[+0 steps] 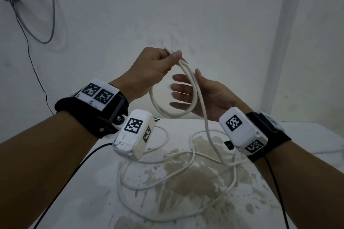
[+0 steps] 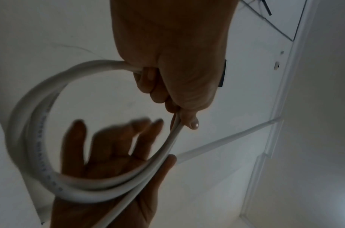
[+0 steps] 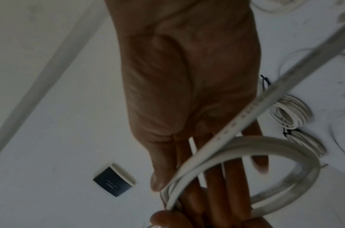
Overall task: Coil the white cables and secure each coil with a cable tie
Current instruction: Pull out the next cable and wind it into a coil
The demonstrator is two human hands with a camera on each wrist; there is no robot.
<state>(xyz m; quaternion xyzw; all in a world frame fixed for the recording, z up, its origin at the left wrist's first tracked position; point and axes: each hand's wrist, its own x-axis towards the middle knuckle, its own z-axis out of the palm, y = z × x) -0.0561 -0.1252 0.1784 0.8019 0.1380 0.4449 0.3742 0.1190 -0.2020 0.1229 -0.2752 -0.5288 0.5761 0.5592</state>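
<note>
Pinching the top of a small loop, the left hand [image 1: 149, 69] holds the white cable [image 1: 193, 87] up in the air above the table [image 1: 89, 191], thumb pressed down on the strands with the cut end poking out just past the thumbnail toward 12 o'clock. From the left wrist view the fingers [image 2: 148, 86] curl tight round the cable, which sweeps out in a doubled ring toward 9 o'clock and back under.

At 3 o'clock of that loop the right hand [image 1: 202, 95] sits flat and spread, palm facing the ring; its fingers are straight, not wrapped round anything, and the lower curve of the loop lies against them. One strand crosses the base of its thumb and drops away toward 6 o'clock.

That strand runs down onto the stained tabletop, where the slack of the cable lies in wide loose bends at 6 o'clock beneath both wrists.

The right wrist view shows two finished coils [image 3: 290, 112] lying side by side at 3 o'clock, each with a dark tie [image 3: 265, 81] at its edge, and a small dark box [image 3: 114, 180] at 8 o'clock; what they rest on I cannot tell.

Thin dark wires [image 1: 33, 24] hang on the wall at 10 o'clock.
</note>
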